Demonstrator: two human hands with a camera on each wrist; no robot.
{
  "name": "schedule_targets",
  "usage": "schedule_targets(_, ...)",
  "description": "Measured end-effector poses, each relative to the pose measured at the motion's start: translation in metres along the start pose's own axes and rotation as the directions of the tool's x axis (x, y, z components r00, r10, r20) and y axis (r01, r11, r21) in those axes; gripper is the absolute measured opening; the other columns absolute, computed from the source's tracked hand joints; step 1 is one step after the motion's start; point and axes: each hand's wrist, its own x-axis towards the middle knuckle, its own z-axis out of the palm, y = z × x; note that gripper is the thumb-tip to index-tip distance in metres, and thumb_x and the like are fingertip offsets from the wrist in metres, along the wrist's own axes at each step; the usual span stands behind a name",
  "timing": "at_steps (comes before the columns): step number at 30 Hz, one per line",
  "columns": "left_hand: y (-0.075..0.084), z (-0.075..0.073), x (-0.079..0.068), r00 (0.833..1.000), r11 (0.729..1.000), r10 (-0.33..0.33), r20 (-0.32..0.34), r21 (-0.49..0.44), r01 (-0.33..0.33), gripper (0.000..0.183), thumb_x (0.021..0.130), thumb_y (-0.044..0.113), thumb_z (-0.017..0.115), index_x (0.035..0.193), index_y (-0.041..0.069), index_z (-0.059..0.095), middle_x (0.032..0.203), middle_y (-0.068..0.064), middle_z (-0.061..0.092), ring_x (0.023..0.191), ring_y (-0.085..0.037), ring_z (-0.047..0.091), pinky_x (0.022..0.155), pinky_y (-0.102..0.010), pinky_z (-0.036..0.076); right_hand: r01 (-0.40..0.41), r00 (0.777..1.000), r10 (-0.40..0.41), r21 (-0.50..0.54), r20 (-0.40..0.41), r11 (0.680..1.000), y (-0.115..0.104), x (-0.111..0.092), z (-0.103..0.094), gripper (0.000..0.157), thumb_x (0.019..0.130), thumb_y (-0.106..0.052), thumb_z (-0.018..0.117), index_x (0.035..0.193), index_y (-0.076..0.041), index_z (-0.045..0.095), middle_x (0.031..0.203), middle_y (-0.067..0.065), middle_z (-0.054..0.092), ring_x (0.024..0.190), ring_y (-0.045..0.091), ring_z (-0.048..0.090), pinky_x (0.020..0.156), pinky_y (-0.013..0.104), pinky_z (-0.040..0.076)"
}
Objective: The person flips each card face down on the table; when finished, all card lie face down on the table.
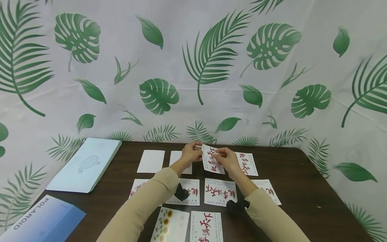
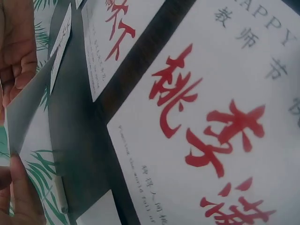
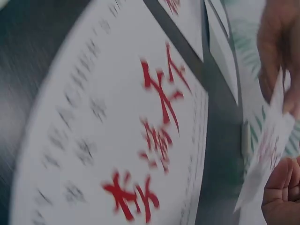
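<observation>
A white card with red calligraphy is raised above the far part of the table, between both hands. My left hand pinches its left edge with thumb and fingers. From the other side, my right hand pinches the card near its right part. The left wrist view shows the held card edge-on, with a hand at each end. Just below lies a calligraphy card, and another card sits to the right of the right hand. A blank white card is partly hidden by the left hand.
More cards lie in rows: a blank one, a sunflower one, a pink-flowered one partly behind the left sleeve. At left are a pale whale-printed case and a blue Polaroid box. A white stick lies near the back edge.
</observation>
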Motion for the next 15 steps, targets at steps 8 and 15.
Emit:
schedule_targets(8, 0.009, 0.008, -0.006, 0.998, 0.998, 0.056, 0.001, 0.038, -0.056, 0.036, 0.079, -0.008, 0.057, 0.114, 0.0, 0.061, 0.099, -0.016, 0.065, 0.069, -0.015, 0.062, 0.058, -0.026, 0.058, 0.099, 0.993, -0.088, -0.15, 0.076, 0.984, -0.004, -0.02, 0.018, 0.031, 0.078, -0.01, 0.075, 0.102, 0.003, 0.06, 0.075, 0.004, 0.057, 0.06, 0.008, 0.05, 0.048, 0.017, 0.044)
schedule_targets(15, 0.015, 0.012, -0.011, 0.994, 0.994, 0.095, 0.05, 0.048, -0.097, 0.033, 0.084, -0.003, 0.058, 0.116, -0.001, 0.059, 0.108, -0.02, 0.063, 0.084, -0.023, 0.066, 0.062, -0.029, 0.059, 0.149, 0.988, -0.138, -0.196, 0.071, 0.969, -0.01, -0.024, 0.015, 0.024, 0.078, -0.002, 0.071, 0.1, 0.004, 0.062, 0.076, 0.006, 0.06, 0.062, 0.008, 0.053, 0.049, 0.016, 0.045)
